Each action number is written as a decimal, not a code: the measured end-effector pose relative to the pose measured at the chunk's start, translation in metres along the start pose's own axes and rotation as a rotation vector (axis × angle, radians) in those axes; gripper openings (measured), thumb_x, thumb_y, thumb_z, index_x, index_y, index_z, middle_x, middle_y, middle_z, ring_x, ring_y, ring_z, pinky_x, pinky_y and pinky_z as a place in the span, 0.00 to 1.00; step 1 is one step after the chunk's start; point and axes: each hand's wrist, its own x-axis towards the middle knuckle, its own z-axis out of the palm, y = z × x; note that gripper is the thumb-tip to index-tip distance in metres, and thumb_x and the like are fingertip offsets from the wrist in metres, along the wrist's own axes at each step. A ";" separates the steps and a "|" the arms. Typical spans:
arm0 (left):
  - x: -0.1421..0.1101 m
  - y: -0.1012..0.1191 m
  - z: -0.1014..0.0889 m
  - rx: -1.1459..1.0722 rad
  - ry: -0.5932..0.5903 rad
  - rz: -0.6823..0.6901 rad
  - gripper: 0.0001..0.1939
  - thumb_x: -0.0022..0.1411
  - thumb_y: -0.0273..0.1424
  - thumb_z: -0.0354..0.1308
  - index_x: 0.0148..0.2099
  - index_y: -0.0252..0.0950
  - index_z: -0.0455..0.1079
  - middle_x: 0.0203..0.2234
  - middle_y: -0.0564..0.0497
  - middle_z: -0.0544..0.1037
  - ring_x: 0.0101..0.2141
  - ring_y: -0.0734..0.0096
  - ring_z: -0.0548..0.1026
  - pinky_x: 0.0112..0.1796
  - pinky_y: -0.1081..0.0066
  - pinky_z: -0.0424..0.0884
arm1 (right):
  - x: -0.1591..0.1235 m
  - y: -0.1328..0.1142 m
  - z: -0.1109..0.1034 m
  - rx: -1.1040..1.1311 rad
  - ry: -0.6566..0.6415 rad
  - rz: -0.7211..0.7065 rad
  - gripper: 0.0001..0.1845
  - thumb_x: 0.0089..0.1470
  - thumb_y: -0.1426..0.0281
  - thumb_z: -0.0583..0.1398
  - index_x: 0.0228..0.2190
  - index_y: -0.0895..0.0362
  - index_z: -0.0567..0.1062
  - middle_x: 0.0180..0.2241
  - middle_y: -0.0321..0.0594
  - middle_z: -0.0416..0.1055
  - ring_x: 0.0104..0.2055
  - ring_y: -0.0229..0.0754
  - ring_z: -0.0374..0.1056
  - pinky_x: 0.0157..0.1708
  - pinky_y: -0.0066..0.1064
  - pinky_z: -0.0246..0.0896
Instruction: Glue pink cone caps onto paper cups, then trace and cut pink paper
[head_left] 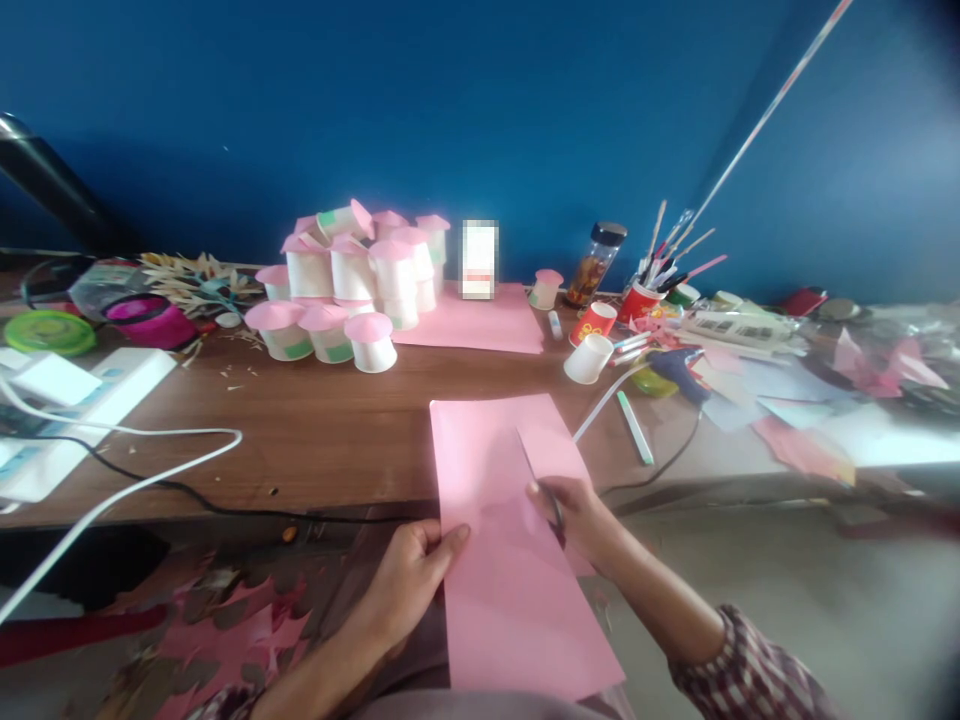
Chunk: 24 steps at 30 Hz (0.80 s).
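A large sheet of pink paper [495,580] extends from the table edge down over my lap. My left hand [424,565] pinches its left edge, thumb on top and fingers underneath. On the sheet's right side, my right hand [577,520] is closed around scissors [556,512], of which a dark handle loop shows. Their blades lie along a slit in the paper, and a flap [555,450] stands to the right of that slit. Behind the sheet, white paper cups with pink cone tops [371,345] are stacked on the table, several of them with green patches.
More pink sheets [480,325] lie beneath a blurred-out upright phone-shaped object [480,260]. Rightward are a jar [596,265], red cups [594,325], a glue gun [679,372] and a green marker [636,428]. A power strip [97,420] with trailing cables occupies the left. Pink scraps [232,640] lie below.
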 end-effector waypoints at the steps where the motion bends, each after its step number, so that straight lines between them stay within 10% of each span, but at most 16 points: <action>1: 0.000 -0.001 0.000 -0.009 -0.005 -0.003 0.26 0.51 0.52 0.57 0.28 0.30 0.72 0.22 0.50 0.75 0.26 0.67 0.70 0.28 0.71 0.64 | 0.000 0.000 0.000 0.001 0.003 0.000 0.27 0.55 0.50 0.53 0.16 0.55 0.60 0.12 0.30 0.55 0.15 0.33 0.54 0.16 0.26 0.47; 24: 0.013 0.011 -0.002 -0.018 0.131 0.100 0.27 0.47 0.55 0.59 0.26 0.31 0.72 0.17 0.52 0.71 0.24 0.69 0.68 0.24 0.74 0.62 | -0.004 -0.019 -0.005 0.169 -0.035 0.083 0.28 0.49 0.45 0.56 0.17 0.57 0.64 0.13 0.29 0.55 0.15 0.31 0.53 0.16 0.24 0.46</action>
